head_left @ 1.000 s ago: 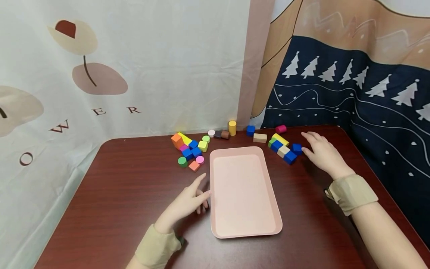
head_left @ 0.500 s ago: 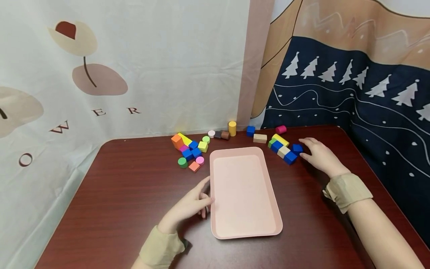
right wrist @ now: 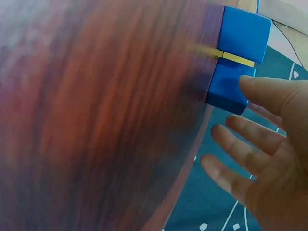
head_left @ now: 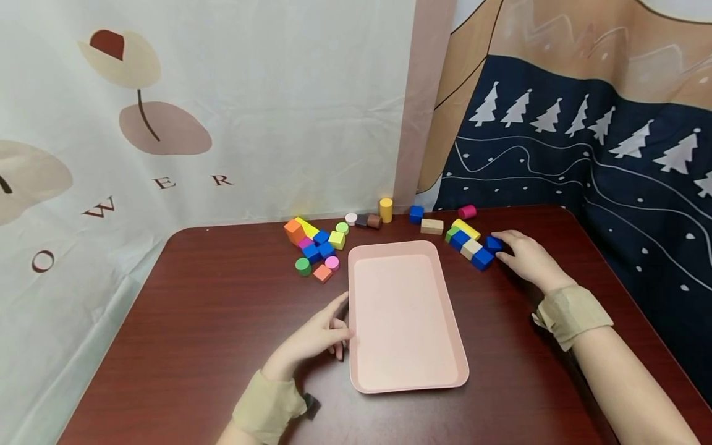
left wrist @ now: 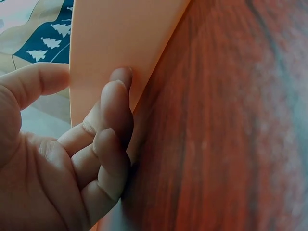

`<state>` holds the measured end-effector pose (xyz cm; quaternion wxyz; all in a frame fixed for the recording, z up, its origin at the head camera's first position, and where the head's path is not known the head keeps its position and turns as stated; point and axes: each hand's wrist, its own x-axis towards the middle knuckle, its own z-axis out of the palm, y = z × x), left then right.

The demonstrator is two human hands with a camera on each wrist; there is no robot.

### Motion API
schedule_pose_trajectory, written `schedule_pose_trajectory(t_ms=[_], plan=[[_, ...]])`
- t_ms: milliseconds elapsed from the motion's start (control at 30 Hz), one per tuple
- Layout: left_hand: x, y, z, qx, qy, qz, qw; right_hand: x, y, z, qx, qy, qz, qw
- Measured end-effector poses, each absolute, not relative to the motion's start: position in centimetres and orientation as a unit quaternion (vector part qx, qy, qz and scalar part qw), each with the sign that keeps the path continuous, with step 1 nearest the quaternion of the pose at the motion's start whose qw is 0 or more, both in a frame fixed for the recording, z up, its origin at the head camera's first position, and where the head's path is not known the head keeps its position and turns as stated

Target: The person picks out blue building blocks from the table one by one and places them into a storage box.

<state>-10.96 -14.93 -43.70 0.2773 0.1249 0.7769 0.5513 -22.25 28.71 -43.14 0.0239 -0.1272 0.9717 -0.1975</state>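
A pink tray (head_left: 408, 321) lies on the dark red-brown table. My left hand (head_left: 311, 337) is at its left rim: in the left wrist view the thumb (left wrist: 45, 82) reaches over the edge and the bent fingers lie against the outer wall. At the right, my right hand (head_left: 528, 259) pinches a small blue block (right wrist: 228, 86), with the thumb on the near side and the index finger partly hidden behind it. Close beside this block are another blue block (head_left: 482, 259), a cream block (head_left: 471, 248) and a yellow cylinder (head_left: 466, 229).
Colored blocks, including a green cylinder (head_left: 303, 267) and an orange cube (head_left: 294, 231), cluster left of the tray's far end. A yellow cylinder stands upright at the back, near a tan block (head_left: 431, 226). A patterned cloth (head_left: 278, 111) hangs behind the table.
My left hand has moved right, bringing the thumb onto the tray's rim. My right hand has shifted slightly left and now has the blue block between thumb and index finger.
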Motion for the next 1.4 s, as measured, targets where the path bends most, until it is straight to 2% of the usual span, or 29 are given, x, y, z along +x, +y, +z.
schedule_pose_trajectory(t_ms=[600, 1400], plan=[[-11.5, -15.8, -45.6, 0.112, 0.709, 0.616, 0.325, -22.6, 28.4, -43.1, -0.118, 0.969, -0.215, 0.031], [-11.6, -15.7, -46.1, 0.107, 0.691, 0.632, 0.333, -22.5, 28.3, -43.1, -0.106, 0.968, -0.226, 0.030]])
